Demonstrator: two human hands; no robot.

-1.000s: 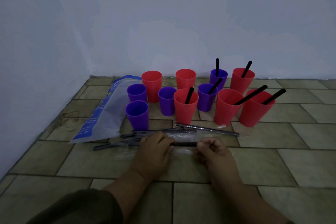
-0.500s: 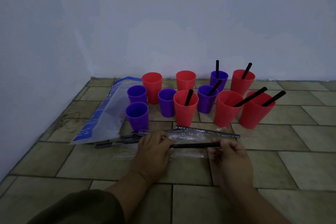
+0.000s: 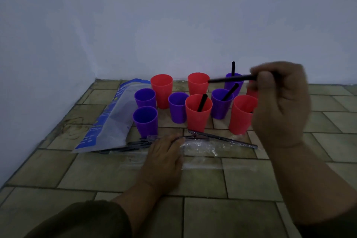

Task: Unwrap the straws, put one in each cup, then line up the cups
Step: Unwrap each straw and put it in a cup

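Red and purple cups stand grouped on the tiled floor. My right hand (image 3: 280,102) is raised in front of the right-hand cups and grips a bare black straw (image 3: 230,79), whose tip points left at the rim of the back red cup (image 3: 198,84). That hand hides the cups at the far right. The front red cup (image 3: 198,113) and two purple cups (image 3: 221,103) hold straws. Three purple cups (image 3: 145,120) at the left and the back left red cup (image 3: 161,91) are empty. My left hand (image 3: 164,157) lies on the clear wrapper (image 3: 201,146) beside wrapped straws (image 3: 222,138).
A blue and clear plastic bag (image 3: 110,121) lies left of the cups. More wrapped straws (image 3: 125,146) lie by its lower edge. A pale wall rises behind the cups and along the left side. Bare tiles stretch to the right and toward me.
My right hand pulled the black straw free of the wrapper and lifted it up and right, above the cups. My left hand stayed on the wrapper.
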